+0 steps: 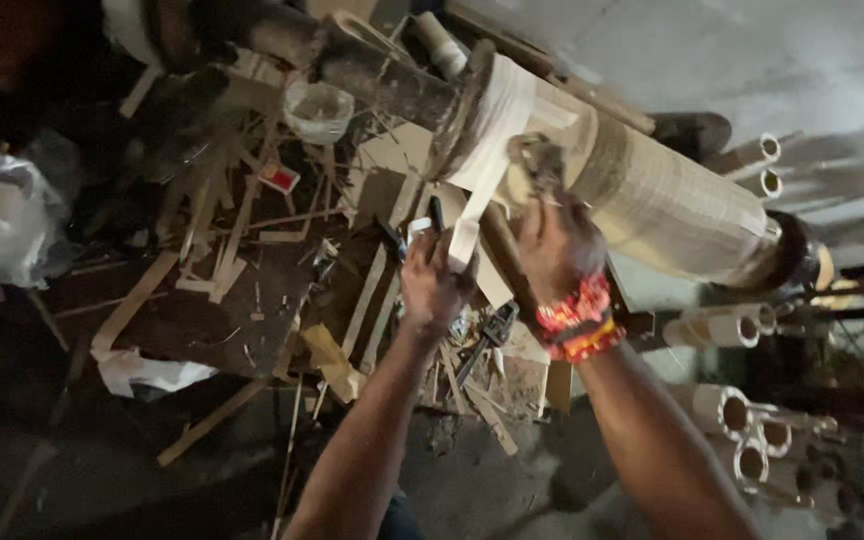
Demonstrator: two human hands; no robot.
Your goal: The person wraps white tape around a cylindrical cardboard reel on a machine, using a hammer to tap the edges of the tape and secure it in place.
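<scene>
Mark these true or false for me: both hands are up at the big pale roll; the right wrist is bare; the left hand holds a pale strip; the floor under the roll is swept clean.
1. Both hands are raised at the big pale roll. True.
2. The right hand has a bare wrist. False: it wears red and orange bands.
3. The left hand holds a pale strip. True.
4. The floor is swept clean. False: wood offcuts lie scattered below.
</scene>
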